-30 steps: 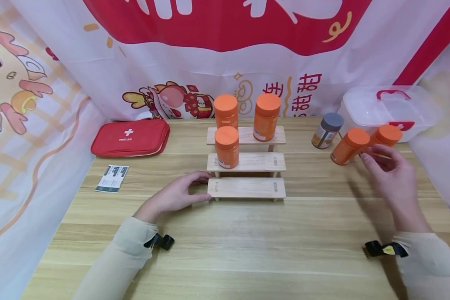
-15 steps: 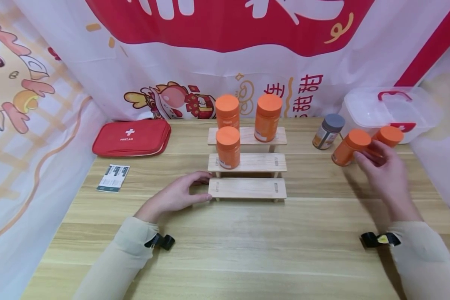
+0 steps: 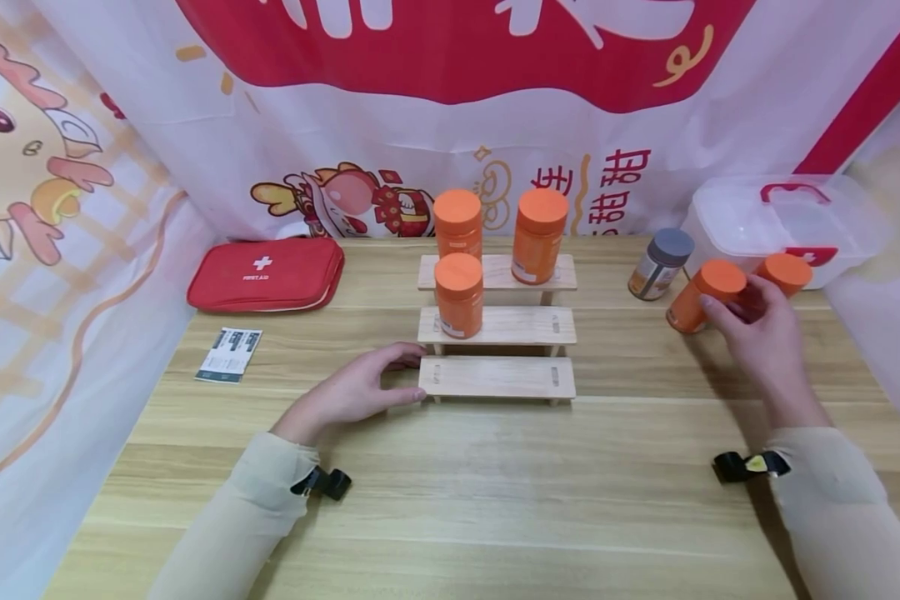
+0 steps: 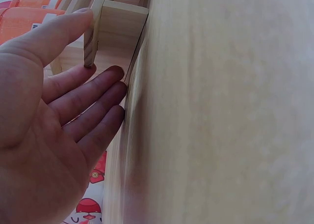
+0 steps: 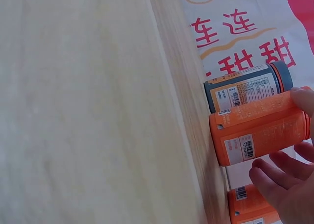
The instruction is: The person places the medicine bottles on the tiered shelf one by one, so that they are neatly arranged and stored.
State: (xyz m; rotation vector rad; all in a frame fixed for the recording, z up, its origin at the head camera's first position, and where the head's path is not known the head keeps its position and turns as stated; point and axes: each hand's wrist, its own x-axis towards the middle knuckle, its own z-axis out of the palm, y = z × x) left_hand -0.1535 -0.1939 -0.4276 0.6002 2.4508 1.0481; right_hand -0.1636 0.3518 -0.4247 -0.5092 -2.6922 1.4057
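My right hand holds an orange bottle near its cap, thumb on one side and fingers on the other. In the right wrist view the bottle stands on the table, with the thumb against it. A second orange bottle is just behind the fingers. Relaxed and fairly straight, my left hand touches the left end of the lowest step of a wooden three-step rack. In the left wrist view its thumb meets the step's edge.
Two orange bottles stand on the rack's top step, and one orange bottle on the middle step. A grey-capped bottle, a clear first-aid box, a red first-aid pouch and a printed card are on the table.
My right hand has moved left from beside the two orange bottles and come round the nearer one. The left hand and the bottles on the rack stay in place.
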